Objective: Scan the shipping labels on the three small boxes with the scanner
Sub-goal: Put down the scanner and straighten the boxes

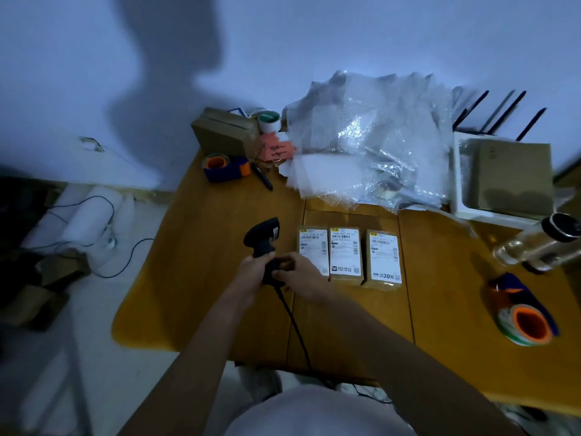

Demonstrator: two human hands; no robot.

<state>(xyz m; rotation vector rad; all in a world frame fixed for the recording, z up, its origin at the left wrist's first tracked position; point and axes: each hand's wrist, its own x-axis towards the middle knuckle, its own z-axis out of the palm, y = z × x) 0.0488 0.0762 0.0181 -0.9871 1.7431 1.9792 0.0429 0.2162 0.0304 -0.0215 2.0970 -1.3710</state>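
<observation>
- Holding the black scanner were both hands: the left hand wrapped its handle, the right hand pinched its bottom end.
- At three o'clock from the scanner, three small boxes lay side by side, labels up.

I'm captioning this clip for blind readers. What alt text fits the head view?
Both hands, left hand and right hand, grip a black corded scanner over a wooden table, beside three small boxes lying in a row, labels up. Bubble wrap and tape rolls lie around.
</observation>
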